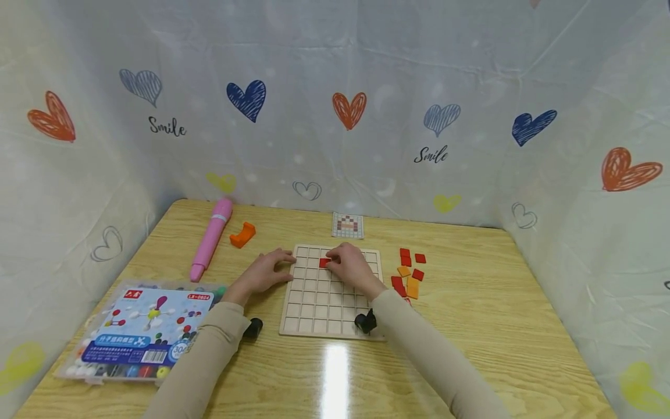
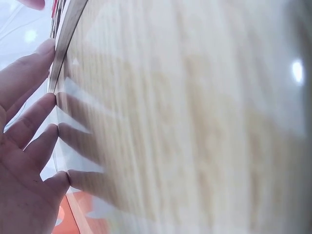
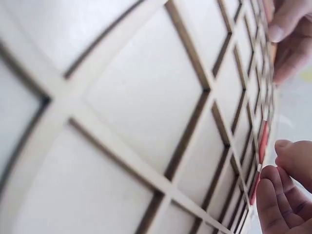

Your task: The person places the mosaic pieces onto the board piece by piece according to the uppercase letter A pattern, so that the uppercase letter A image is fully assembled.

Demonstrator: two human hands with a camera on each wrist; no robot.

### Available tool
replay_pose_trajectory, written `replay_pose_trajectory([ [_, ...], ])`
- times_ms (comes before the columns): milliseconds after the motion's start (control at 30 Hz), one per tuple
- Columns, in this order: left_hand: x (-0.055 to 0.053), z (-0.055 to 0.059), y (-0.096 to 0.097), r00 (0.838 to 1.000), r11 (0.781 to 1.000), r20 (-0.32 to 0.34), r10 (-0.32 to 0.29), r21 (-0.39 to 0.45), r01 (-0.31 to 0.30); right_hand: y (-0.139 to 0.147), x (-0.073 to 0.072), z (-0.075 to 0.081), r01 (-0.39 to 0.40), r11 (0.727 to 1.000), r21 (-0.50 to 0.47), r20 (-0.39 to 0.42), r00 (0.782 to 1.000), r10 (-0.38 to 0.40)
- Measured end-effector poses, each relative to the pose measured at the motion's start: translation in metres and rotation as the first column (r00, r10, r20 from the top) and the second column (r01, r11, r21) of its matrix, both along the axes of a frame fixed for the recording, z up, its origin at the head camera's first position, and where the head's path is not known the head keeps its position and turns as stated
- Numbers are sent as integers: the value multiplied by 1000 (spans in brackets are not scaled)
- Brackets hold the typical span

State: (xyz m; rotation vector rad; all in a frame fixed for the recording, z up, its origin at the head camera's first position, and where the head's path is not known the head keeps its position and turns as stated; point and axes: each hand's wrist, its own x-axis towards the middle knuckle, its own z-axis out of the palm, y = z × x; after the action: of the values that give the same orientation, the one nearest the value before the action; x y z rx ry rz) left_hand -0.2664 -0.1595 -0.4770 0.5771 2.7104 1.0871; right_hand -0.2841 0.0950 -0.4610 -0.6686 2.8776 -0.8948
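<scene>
A pale wooden grid board [image 1: 306, 314] lies in the middle of the table. My left hand [image 1: 266, 271] is at its left edge with fingers spread; in the left wrist view, fingertips [image 2: 47, 100] rest on the tabletop along the board's side. Over the upper middle cells, my right hand [image 1: 350, 265] has its thumb and fingertips together at a red square tile [image 1: 324, 263], pinching at it low against the board. The right wrist view shows two red strips, one a tile [image 3: 263, 141] in the grid and the other a tile [image 3: 254, 189] right by the fingertips.
Loose red tiles [image 1: 405, 257] and orange tiles [image 1: 412, 287] lie right of the board. Behind it is a pattern card [image 1: 348, 226]. On the left are a pink pen-shaped tube [image 1: 211, 240], an orange curved piece [image 1: 243, 235] and a plastic model-kit box [image 1: 141, 331].
</scene>
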Motion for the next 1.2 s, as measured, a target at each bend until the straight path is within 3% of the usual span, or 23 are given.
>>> replay_pose_trajectory([
  [200, 1, 1, 2, 1000, 1000, 11, 4, 9, -4, 19, 15, 5, 62, 995, -83, 38, 998, -59],
  [500, 1, 2, 4, 1000, 1000, 22, 5, 13, -5, 65, 55, 7, 179, 962, -208, 106, 981, -160],
  [733, 3, 2, 2, 1000, 1000, 16, 16, 8, -16, 104, 81, 2, 251, 945, -208, 99, 967, -235],
  [1033, 1, 0, 1, 1000, 1000, 12, 16, 8, -17, 170, 90, -3, 448, 867, -217, 181, 892, -415],
  [1100, 1, 0, 1, 1000, 1000, 14, 14, 11, -14, 182, 91, -4, 463, 864, -196, 205, 881, -426],
  [1200, 1, 1, 1, 1000, 1000, 11, 8, 10, -8, 190, 96, -5, 448, 879, -162, 233, 883, -407],
])
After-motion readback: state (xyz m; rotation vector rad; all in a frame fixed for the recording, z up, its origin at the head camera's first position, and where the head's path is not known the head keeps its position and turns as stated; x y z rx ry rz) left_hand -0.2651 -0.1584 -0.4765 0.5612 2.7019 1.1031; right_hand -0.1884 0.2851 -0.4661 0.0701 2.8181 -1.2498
